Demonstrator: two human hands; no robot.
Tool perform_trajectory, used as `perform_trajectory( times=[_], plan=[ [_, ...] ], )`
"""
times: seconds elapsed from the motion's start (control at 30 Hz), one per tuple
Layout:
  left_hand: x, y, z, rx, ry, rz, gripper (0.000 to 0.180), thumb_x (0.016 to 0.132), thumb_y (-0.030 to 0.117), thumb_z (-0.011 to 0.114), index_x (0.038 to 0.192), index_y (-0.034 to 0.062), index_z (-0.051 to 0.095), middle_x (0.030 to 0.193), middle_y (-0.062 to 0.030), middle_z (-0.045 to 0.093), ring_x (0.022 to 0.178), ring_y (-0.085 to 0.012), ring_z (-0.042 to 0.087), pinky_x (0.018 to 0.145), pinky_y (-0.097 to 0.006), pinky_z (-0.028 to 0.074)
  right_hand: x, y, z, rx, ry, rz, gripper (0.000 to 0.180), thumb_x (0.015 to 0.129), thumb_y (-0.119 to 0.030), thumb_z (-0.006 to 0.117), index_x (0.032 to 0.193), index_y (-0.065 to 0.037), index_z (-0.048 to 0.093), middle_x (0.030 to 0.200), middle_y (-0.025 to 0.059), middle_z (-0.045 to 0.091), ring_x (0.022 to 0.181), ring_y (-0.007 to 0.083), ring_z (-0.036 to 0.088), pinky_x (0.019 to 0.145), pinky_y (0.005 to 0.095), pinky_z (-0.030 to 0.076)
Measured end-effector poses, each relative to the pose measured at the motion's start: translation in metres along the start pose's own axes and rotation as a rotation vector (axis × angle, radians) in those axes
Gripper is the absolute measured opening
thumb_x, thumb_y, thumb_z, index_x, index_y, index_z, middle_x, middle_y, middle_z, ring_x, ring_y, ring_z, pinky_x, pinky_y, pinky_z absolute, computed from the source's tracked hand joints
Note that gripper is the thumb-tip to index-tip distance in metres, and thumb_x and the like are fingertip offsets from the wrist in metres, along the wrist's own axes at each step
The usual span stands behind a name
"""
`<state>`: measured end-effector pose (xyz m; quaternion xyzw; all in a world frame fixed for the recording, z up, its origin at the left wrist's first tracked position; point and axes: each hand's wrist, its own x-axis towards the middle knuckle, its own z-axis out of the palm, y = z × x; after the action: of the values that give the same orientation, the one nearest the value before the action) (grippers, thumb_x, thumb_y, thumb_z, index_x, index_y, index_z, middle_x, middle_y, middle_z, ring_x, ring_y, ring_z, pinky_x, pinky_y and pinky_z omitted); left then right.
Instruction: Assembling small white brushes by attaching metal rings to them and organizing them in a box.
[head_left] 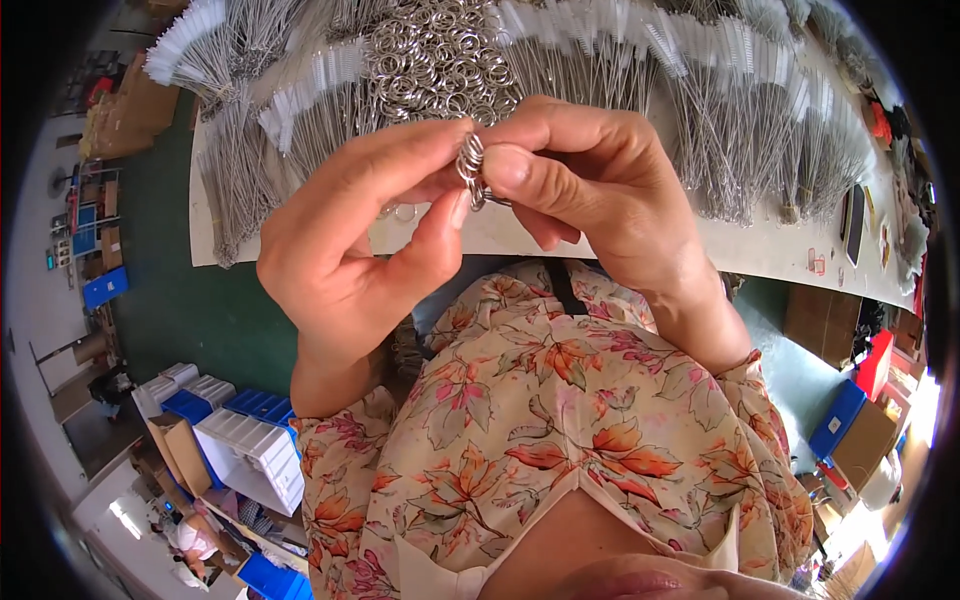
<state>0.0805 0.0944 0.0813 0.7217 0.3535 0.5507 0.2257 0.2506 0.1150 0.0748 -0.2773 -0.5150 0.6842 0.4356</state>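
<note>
Several shiny metal rings (470, 165) are bunched together between my two hands, above the table's near edge. My left hand (350, 225) pinches the bunch from the left with thumb and forefinger. From the right, the thumb and fingers of my right hand (610, 185) close on the same rings. My fingertips partly cover them, so how they link is hard to see. Behind my hands lies a large heap of similar loose rings (440, 60). Thin wire brushes (720, 110) with white bristle ends lie in bunches on both sides of the heap.
The pale tabletop (740, 245) has a curved-looking near edge in front of my body. A dark flat object (854, 225) lies at its right end. White crates (250, 450) stand on the green floor at lower left, with cardboard boxes (865, 440) at right.
</note>
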Motion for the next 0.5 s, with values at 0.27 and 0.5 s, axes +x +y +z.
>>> perform_trajectory(
  times=[0.27,0.5],
  plan=[
    [0.007,0.002,-0.011,0.011,-0.146,-0.072,0.026,0.075,-0.008,0.057,0.101,-0.0104,0.059,0.098,-0.0207,0.062,0.089,-0.0225,0.061,0.078,-0.030,0.051,0.012,-0.004,-0.014,-0.015,-0.099,0.062,0.013,0.081,-0.013,0.066,0.087,-0.002,0.067,0.072,0.0002,0.062,0.057,0.0027,0.049,0.048,0.0182,0.040],
    [0.011,-0.001,-0.017,-0.040,-0.225,-0.143,0.027,0.076,-0.006,0.055,0.102,-0.0100,0.058,0.097,-0.0207,0.062,0.087,-0.0215,0.062,0.074,-0.028,0.051,0.003,0.001,-0.012,-0.162,-0.119,-0.012,0.011,0.081,-0.009,0.065,0.087,0.000,0.063,0.072,0.0004,0.061,0.057,0.0034,0.051,0.048,0.0170,0.040]
  ],
)
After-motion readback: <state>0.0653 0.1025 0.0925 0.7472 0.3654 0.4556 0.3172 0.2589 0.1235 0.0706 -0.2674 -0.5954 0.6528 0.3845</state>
